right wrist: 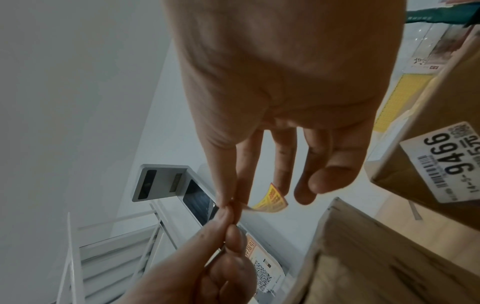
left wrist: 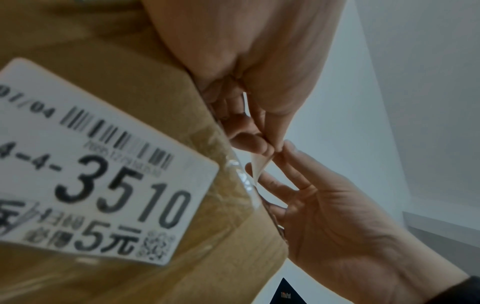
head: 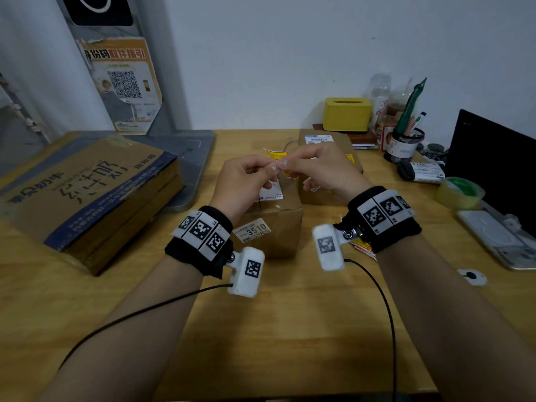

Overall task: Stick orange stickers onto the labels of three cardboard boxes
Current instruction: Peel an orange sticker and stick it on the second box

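Observation:
Both hands meet in the air above a small cardboard box (head: 271,227) that bears a white label (left wrist: 103,164) reading 3510. My left hand (head: 271,169) and right hand (head: 287,165) each pinch the same small orange-and-yellow sticker (head: 277,155) at one edge. In the right wrist view the sticker (right wrist: 272,199) curls out behind the right thumb and forefinger. Its pale back (left wrist: 259,166) shows in the left wrist view. A second box (head: 327,195) with a 9466 label (right wrist: 441,162) stands behind on the right. A large flat carton (head: 87,192) lies on the left.
More orange stickers (head: 362,246) lie on the wooden table (head: 290,329) under my right wrist. At the back right stand a yellow tissue box (head: 347,114) and a pen cup (head: 404,146). A tape roll (head: 459,192) and a black laptop (head: 493,163) sit further right.

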`<state>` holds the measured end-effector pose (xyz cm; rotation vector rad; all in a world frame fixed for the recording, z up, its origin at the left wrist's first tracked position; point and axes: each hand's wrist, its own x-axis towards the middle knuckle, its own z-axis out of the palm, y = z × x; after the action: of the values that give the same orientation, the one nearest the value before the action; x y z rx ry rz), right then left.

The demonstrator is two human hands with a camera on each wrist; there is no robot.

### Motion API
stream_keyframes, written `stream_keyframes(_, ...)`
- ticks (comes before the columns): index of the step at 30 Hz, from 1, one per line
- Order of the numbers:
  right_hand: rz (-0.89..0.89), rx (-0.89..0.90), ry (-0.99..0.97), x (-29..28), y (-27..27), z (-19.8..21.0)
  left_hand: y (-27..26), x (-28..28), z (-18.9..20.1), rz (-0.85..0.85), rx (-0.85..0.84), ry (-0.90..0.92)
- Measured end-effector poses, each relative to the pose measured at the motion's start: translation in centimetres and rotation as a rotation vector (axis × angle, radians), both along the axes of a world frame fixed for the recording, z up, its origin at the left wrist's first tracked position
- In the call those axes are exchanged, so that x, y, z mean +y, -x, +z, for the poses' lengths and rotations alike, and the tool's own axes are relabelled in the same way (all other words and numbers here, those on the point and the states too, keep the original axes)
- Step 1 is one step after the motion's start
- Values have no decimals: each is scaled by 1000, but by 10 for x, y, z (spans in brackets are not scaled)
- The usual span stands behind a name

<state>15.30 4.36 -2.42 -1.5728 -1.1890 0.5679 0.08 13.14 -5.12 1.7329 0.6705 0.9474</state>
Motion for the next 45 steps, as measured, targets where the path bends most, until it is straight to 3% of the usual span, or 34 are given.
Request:
stream_keyframes(9,-57,9,43,1,-2,-1,-2,-2,1,20,24,-13)
stream_keyframes(33,25,-49,-35,-2,0,-1,0,-2,4,-28,22,77)
stream_keyframes(45,54,-13,-32,3,1,-3,0,4,-1,-58,20,-57)
